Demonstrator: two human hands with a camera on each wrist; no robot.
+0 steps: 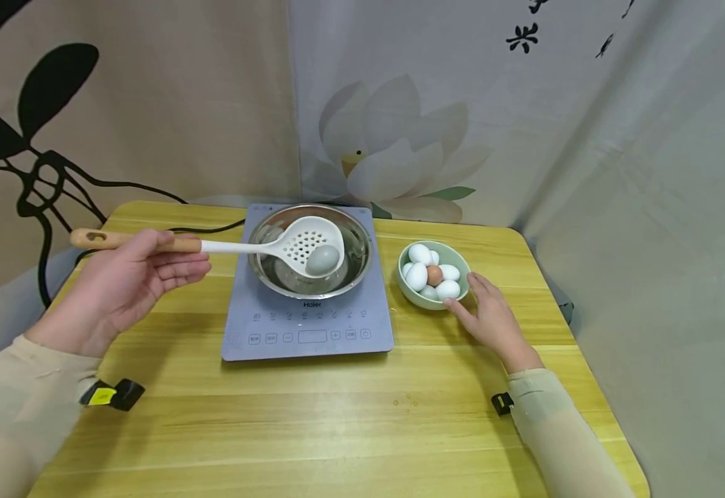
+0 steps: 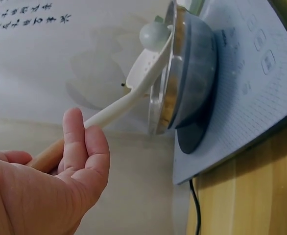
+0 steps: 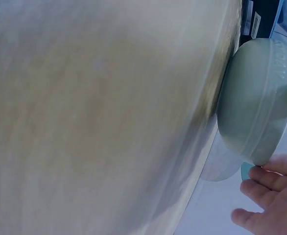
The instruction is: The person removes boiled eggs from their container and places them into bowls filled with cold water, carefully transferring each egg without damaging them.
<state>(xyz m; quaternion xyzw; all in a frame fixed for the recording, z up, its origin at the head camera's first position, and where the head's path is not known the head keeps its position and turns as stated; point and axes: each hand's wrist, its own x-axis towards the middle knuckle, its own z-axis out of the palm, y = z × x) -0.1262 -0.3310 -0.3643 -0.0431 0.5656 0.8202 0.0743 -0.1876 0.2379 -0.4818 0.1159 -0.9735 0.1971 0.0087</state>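
Observation:
My left hand [image 1: 144,277] grips the wooden handle of a white slotted spoon [image 1: 305,242]. One pale greenish egg [image 1: 322,260] lies in the spoon's perforated bowl, above a steel pot [image 1: 362,256] with clear liquid in it. In the left wrist view the egg [image 2: 154,36] sits in the tilted spoon [image 2: 146,71] at the pot's rim. My right hand [image 1: 488,319] touches the near right side of a light green bowl [image 1: 402,290]. White and pale eggs and one brown egg [image 1: 434,275] fill that bowl. In the right wrist view the fingers [image 3: 266,191] meet the bowl's rim.
The pot stands on a grey-blue induction cooker [image 1: 306,339] with touch buttons along its front. A black cord [image 1: 213,227] runs from it to the left. Both stand on a wooden table [image 1: 337,429], with printed curtains [image 1: 400,124] behind and at the right.

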